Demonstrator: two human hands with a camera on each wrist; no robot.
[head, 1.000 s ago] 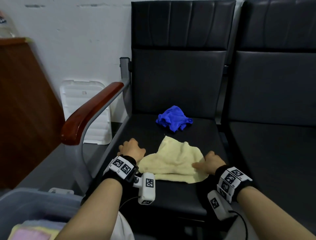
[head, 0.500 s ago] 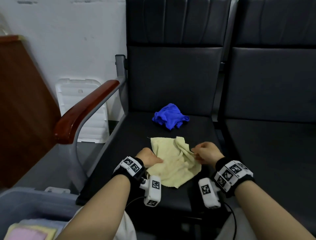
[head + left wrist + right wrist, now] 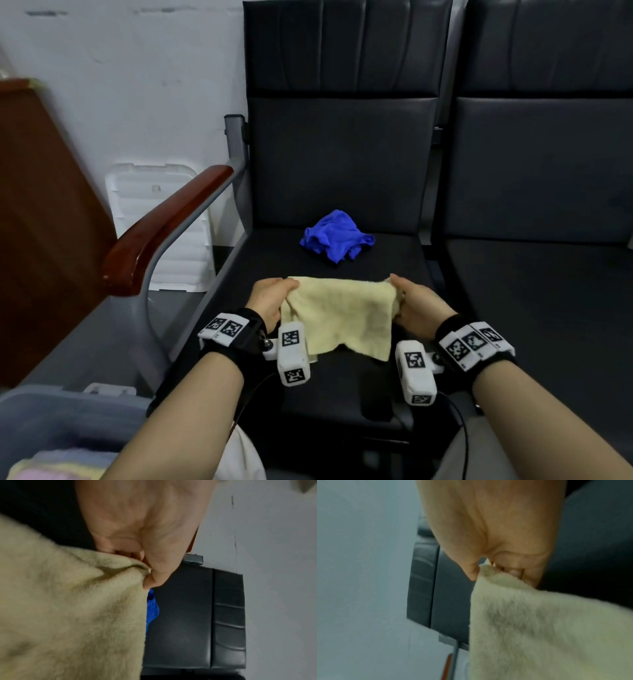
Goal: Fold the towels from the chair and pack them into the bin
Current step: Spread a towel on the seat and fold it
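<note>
A pale yellow towel (image 3: pixel 342 315) hangs stretched between my two hands above the front of the black chair seat (image 3: pixel 394 260). My left hand (image 3: pixel 270 298) pinches its upper left corner, with thumb and fingers closed on the cloth (image 3: pixel 68 608) in the left wrist view. My right hand (image 3: pixel 411 305) pinches the upper right corner of the towel (image 3: pixel 539 628). A crumpled blue towel (image 3: pixel 335 236) lies farther back on the seat, and a sliver of it (image 3: pixel 151 608) shows past the yellow cloth. The grey bin (image 3: pixel 51 418) stands at lower left with folded towels (image 3: pixel 58 466) inside.
A wooden armrest (image 3: pixel 161 229) on a grey metal frame borders the seat's left side. A second black chair (image 3: pixel 548 274) stands to the right. A white plastic panel (image 3: pixel 157 219) leans on the wall, and a brown wooden board (image 3: pixel 37 222) is at far left.
The yellow towel lay flat on the seat a second ago. Both hands gathered its corners, then lifted and stretched it out; it now hangs between them.
</note>
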